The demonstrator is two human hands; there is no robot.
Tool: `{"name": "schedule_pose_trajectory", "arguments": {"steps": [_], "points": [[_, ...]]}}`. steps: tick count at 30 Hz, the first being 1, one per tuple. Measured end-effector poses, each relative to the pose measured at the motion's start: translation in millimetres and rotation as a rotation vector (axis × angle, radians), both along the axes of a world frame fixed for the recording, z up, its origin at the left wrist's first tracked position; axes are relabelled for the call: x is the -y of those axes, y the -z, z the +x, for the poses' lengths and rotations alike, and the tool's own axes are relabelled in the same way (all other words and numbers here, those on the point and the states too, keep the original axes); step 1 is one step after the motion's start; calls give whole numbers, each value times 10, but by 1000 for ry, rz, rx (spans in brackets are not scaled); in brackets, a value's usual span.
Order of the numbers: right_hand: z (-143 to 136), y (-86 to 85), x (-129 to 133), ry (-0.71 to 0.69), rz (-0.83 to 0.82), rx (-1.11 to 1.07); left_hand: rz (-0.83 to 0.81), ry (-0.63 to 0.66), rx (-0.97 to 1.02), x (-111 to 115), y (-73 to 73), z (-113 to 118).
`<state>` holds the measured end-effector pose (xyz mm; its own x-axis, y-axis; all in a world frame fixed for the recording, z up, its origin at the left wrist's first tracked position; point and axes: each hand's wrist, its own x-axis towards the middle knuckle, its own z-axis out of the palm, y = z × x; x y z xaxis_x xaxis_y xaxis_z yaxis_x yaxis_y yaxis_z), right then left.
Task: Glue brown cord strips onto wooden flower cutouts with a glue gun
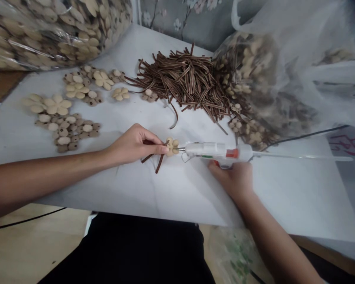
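Between the thumb and fingers of my left hand (139,146) is a cream flower (173,145), pinched together with a dark brown ribbon strip (159,164) whose ends hang below. My right hand (235,175) is wrapped round the handle of a white glue gun (205,150) with an orange part. The gun points left, and its metal nozzle meets the flower or stops just short of it; I cannot tell which. A long clear glue stick (301,156) sticks out of the gun's back end. My fingertips hide part of the flower and ribbon.
A heap of brown ribbon strips (186,81) lies at the back middle. Loose cream flowers (57,105) and grey-brown flowers (68,132) are spread at the left. A big clear bag of flower pieces (56,35) stands back left, another plastic bag (263,86) back right.
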<state>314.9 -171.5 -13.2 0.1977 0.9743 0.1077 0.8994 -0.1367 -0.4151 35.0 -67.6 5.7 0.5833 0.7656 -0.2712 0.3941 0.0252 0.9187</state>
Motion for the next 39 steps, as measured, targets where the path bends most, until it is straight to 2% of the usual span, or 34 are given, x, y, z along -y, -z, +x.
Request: {"name": "schedule_pose_trajectory", "arguments": {"steps": [20, 36, 39], "points": [[-3, -21, 1, -12, 15, 6, -18, -19, 14, -12, 7, -14], [18, -24, 11, 9, -41, 16, -99, -73, 45, -17, -28, -6], [15, -14, 11, 2, -26, 33, -160, -117, 114, -23, -4, -14]]}}
